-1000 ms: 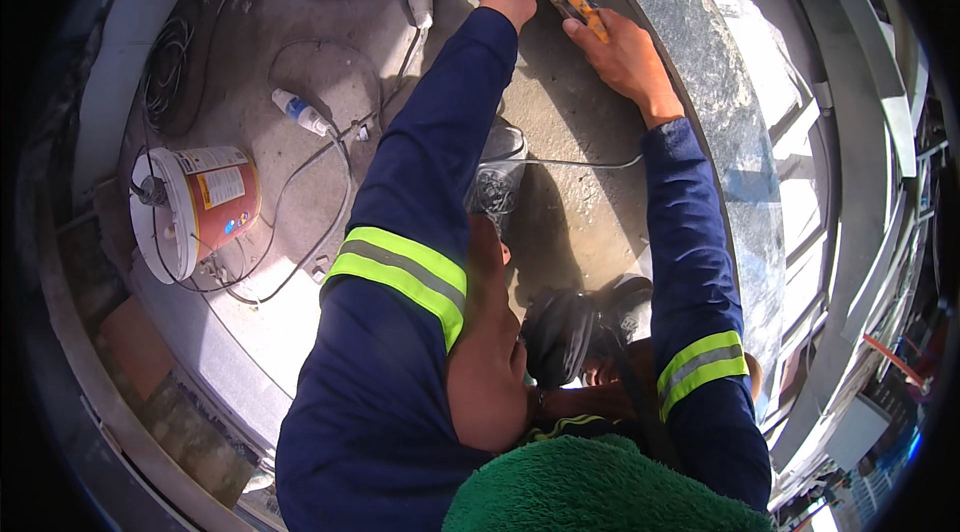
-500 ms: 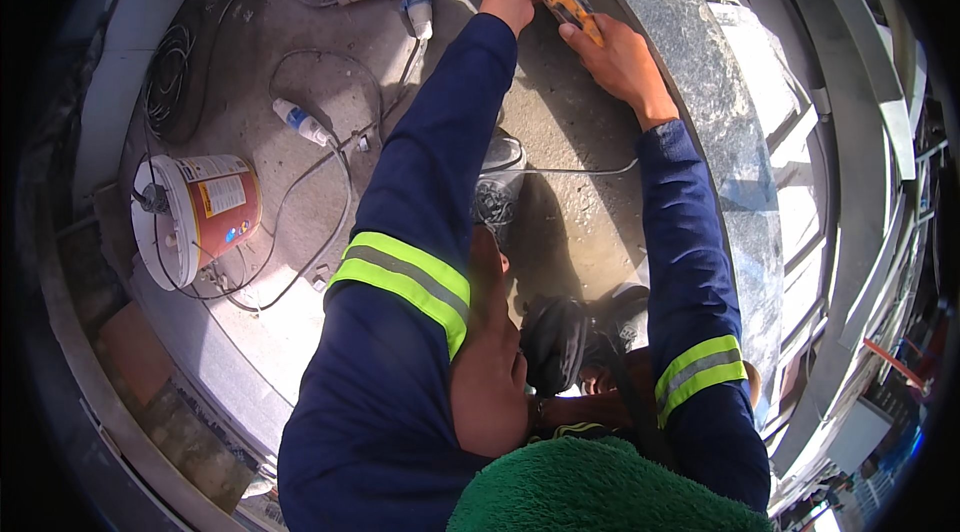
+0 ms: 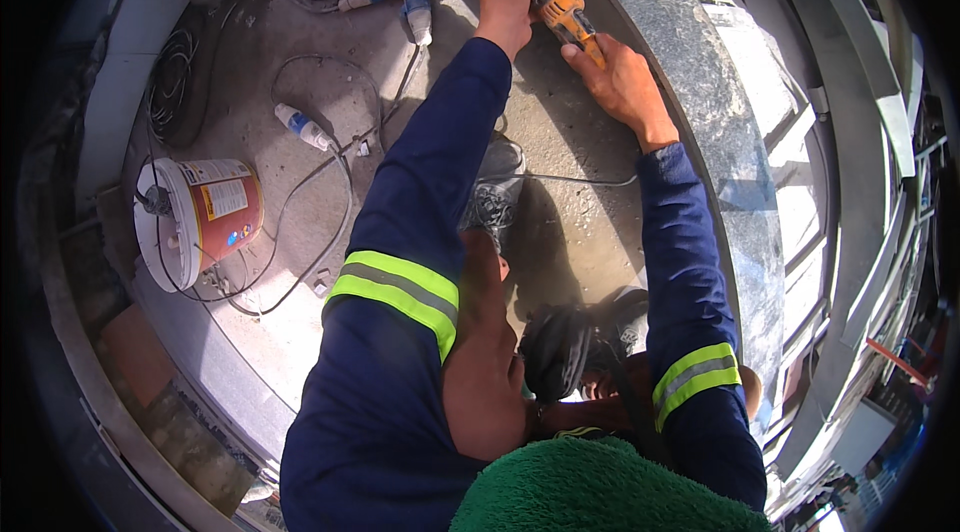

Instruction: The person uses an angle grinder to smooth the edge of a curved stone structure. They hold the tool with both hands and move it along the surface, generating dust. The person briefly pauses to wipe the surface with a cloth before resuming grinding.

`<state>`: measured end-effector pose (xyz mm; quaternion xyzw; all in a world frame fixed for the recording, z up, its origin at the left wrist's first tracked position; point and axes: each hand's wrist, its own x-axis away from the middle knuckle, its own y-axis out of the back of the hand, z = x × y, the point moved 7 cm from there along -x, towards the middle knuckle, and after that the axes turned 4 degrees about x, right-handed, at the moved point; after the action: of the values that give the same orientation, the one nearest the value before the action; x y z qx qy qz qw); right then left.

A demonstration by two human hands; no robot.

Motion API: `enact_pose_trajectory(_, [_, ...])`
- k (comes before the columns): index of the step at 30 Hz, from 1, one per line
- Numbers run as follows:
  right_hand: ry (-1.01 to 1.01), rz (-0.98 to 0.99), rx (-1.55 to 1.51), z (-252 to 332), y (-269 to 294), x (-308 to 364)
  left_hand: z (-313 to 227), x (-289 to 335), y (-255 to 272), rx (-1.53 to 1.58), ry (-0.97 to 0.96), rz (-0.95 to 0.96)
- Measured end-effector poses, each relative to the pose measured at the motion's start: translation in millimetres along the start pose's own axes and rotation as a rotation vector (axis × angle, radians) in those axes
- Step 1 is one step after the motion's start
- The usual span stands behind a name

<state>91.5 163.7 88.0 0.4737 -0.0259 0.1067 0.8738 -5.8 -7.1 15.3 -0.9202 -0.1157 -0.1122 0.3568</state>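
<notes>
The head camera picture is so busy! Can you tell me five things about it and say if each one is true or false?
1. The person's bare left hand and bare right hand both grip the dusty orange power tool. True.
2. The round red-and-white bucket is to the right of the right arm. False: it is to the left of the left arm.
3. A blue-and-white cylindrical plug lies on the dusty grey floor. True.
4. The navy fabric sleeves have pink bands. False: the bands are bright yellow-green with a grey stripe.
5. A fluffy green cloth shows at the bottom edge. True.
</notes>
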Motion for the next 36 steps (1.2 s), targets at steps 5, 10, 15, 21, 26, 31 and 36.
enact_pose_trajectory(5, [0.005,-0.017,0.016,-0.1,1.2,5.7,0.0,5.8,-1.7,-0.001,-0.007,0.024])
enact_pose_trajectory(10, [-0.012,0.002,-0.005,1.8,1.2,-1.7,-0.8,-4.9,0.2,-0.027,-0.042,0.003])
enact_pose_trajectory(15, [-0.007,0.007,0.003,2.7,-0.1,-19.2,4.0,-28.2,2.6,-0.079,-0.007,-0.066])
enact_pose_trajectory(21, [0.0,-0.002,-0.033,0.5,-2.6,-28.9,12.7,-48.4,8.4,-0.066,-0.024,-0.049])
enact_pose_trajectory(26, [0.014,-0.015,-0.018,0.5,-0.6,-24.0,14.5,-47.4,8.6,-0.109,0.007,-0.078])
enact_pose_trajectory(31, [-0.003,0.005,0.009,0.7,0.5,-11.4,6.0,-20.1,2.9,-0.042,-0.046,0.006])
enact_pose_trajectory(36, [-0.024,0.002,0.008,0.6,1.3,2.7,6.0,-3.2,5.2,-0.087,0.037,-0.056])
